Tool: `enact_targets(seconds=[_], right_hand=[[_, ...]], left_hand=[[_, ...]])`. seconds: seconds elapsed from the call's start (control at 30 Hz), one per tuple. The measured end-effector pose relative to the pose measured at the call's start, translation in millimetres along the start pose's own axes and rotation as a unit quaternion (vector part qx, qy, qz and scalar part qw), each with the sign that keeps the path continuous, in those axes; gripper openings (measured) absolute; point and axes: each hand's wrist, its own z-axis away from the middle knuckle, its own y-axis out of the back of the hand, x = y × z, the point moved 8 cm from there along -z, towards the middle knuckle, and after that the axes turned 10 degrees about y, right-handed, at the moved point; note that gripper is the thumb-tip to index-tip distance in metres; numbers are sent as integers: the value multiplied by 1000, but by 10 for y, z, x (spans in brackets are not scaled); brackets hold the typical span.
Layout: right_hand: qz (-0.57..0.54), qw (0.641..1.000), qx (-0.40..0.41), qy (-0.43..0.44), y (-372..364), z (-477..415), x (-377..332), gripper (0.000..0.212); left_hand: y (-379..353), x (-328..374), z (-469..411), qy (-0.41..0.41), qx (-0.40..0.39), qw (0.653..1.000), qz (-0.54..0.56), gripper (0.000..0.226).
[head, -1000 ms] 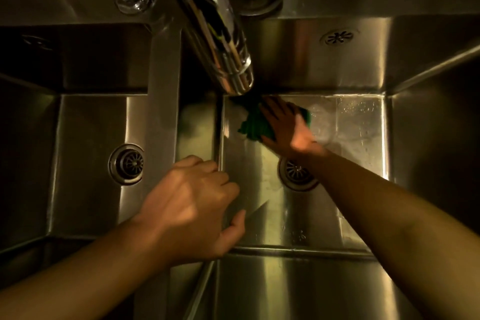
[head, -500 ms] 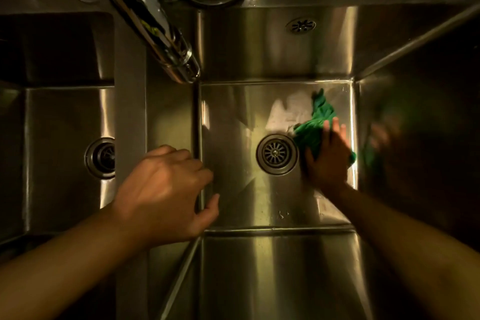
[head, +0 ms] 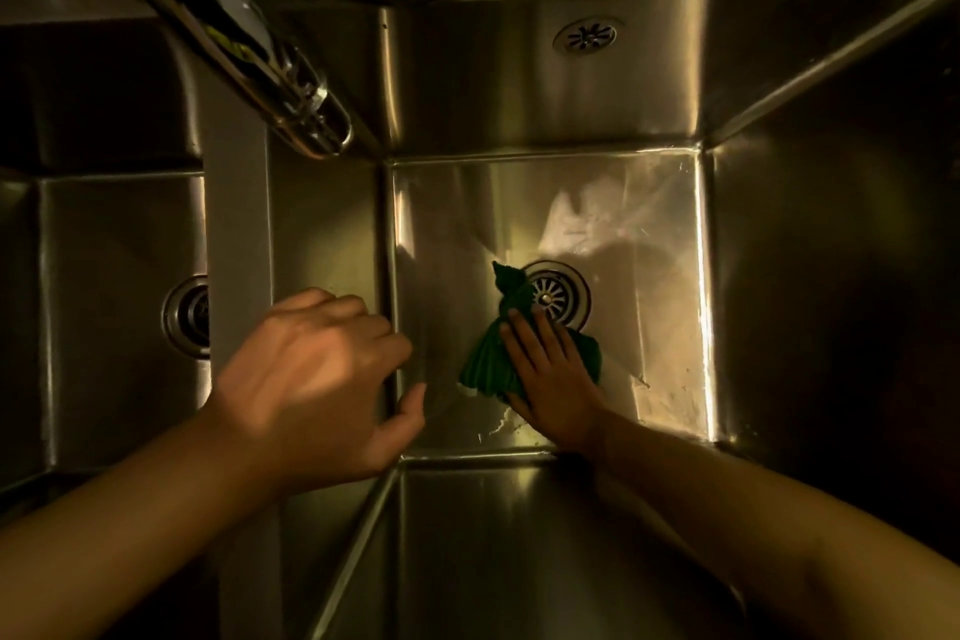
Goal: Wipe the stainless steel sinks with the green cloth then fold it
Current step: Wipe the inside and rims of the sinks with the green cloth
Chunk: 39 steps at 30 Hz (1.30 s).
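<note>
At the round steel drain (head: 567, 287), a crumpled green cloth (head: 483, 369) is being pressed by the flat-fingered right hand (head: 556, 382); the left hand (head: 311, 374) is being held loosely curled, empty.

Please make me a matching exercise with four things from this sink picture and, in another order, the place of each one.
Things:
1 green cloth
2 left hand
3 faucet spout
4 overflow grille

Places:
A on the back wall of the right basin
B slanting in from the picture's upper left
C under the right hand, at the edge of the drain
D on the divider between the basins

Pairs: 1-C, 2-D, 3-B, 4-A
</note>
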Motion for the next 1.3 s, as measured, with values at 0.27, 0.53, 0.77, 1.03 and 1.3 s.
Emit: enact_targets(seconds=[0.27, 0.53, 0.77, 1.03, 1.3], right_hand=[[-8, 985, -15, 169, 83, -1010, -895, 88], [24, 940, -77, 332, -246, 118, -629, 74], [38, 977, -98, 184, 49, 946, 620, 83], [-60, 970, 98, -212, 703, 623, 1508, 80], [-64, 932, 146, -326, 993, -232, 1811, 80]], left_hand=[[22, 33, -10, 3, 0, 999, -48, 34], [30, 31, -2, 12, -6, 998, -55, 34], [22, 35, -11, 11, -22, 998, -58, 39], [58, 67, -3, 3, -23, 999, -32, 43], [74, 86, -8, -6, -9, 999, -33, 42]])
